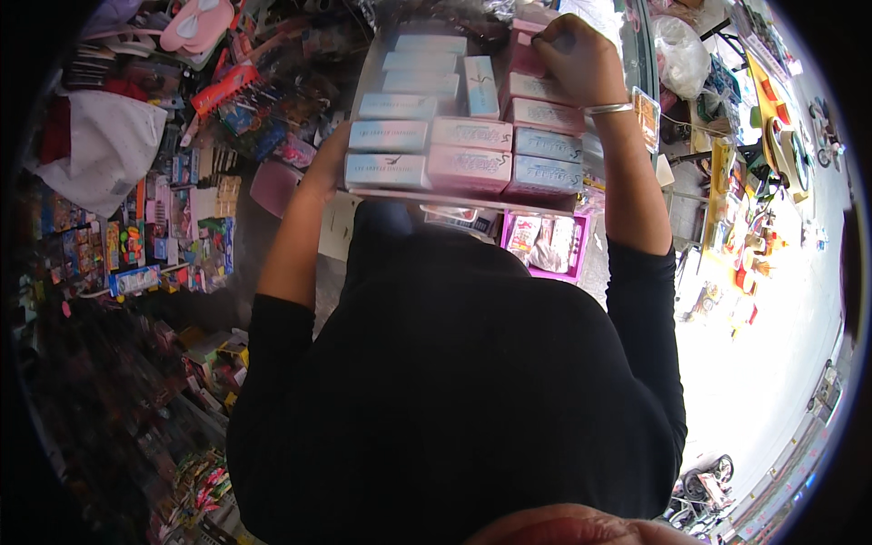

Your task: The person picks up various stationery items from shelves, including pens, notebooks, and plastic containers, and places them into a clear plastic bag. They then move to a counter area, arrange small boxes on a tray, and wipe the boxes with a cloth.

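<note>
A shallow tray (470,201) in front of my torso holds rows of small cartons. Light blue cartons (386,170) fill its left side, and pale pink cartons (470,170) stand in the middle front. One narrow blue-white carton (481,87) is set crosswise between the rows. My left hand (334,160) grips the tray's left side, its fingers partly hidden. At the far right corner, my right hand (579,58) has its bent fingertips on a deeper pink carton (526,58). A metal bangle (608,108) circles the right wrist.
Packed goods on the left include a white cloth (105,146) and an orange-red package (225,88). Below the tray is a purple basket (582,248) with packets. A glass case edge (644,48) and a clear plastic bag (681,58) are on the right, before a bright street.
</note>
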{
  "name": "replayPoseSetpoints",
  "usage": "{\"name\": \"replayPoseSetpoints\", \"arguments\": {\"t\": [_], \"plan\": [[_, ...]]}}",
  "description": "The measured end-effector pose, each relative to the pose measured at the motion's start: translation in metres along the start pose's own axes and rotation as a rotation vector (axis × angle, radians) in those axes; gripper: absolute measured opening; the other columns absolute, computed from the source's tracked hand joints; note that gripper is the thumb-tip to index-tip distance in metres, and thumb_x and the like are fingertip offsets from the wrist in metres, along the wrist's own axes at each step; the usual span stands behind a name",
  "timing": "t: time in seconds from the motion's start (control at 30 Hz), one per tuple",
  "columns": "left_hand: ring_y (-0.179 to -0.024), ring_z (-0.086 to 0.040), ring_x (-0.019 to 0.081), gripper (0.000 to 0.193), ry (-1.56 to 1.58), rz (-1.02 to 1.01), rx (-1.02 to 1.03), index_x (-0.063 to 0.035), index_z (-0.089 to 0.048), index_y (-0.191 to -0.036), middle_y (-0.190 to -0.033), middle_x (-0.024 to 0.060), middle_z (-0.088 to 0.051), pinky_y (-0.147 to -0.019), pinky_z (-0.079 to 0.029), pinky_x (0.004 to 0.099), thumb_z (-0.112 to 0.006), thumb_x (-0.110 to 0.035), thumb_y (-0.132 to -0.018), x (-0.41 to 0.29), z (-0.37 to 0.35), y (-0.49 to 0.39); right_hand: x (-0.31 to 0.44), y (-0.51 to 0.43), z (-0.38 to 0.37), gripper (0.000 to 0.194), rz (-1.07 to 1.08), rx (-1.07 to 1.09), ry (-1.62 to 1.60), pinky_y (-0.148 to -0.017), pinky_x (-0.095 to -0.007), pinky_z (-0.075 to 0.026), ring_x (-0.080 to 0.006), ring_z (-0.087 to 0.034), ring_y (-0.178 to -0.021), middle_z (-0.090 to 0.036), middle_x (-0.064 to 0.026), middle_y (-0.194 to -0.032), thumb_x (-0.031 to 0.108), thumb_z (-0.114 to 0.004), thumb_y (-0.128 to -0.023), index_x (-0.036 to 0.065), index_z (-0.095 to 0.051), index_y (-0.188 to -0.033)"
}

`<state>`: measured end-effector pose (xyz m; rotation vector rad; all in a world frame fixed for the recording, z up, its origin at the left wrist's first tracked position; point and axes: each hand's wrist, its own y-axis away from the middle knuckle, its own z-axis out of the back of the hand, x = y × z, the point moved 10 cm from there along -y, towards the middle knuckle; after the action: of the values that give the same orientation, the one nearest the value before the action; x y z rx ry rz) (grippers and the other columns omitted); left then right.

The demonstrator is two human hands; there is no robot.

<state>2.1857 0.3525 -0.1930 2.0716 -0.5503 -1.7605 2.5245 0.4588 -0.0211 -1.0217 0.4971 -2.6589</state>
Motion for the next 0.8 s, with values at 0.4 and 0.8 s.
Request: {"name": "replayPoseSetpoints", "arguments": {"t": [0.4, 0.8], "plan": [[-0.104, -0.06, 0.0173, 0.045, -0.051, -0.086, 0.087, -0.0096, -0.053, -0.126, -0.115, 0.0065, -0.062, -0.087, -0.049, 0.0308, -0.044, -0.043, -0.098, 0.021, 0.002, 0.011, -0.004, 0.026, 0.004, 0.021, -0.066, -0.05, -0.097, -0.071, -0.0381, -0.052, -0.0296, -0.067, -0.079, -0.068, -0.0116, -0.084, 0.026, -0.071, -0.078, 0.008, -0.064, -0.087], [-0.1, -0.065, 0.0251, 0.039, 0.421, -0.015, 0.243, -0.0036, -0.057, -0.12, -0.11, 0.0131, -0.064, -0.084, -0.055, 0.0379, -0.048, -0.034, -0.097, 0.003, 0.001, -0.045, -0.003, 0.014, -0.008, 0.017, -0.128, -0.16, -0.131, -0.07, -0.0277, -0.051, -0.0145, -0.063, -0.072, -0.067, -0.0049, -0.08, 0.012, -0.074, -0.078, 0.003, -0.064, -0.088]]}}
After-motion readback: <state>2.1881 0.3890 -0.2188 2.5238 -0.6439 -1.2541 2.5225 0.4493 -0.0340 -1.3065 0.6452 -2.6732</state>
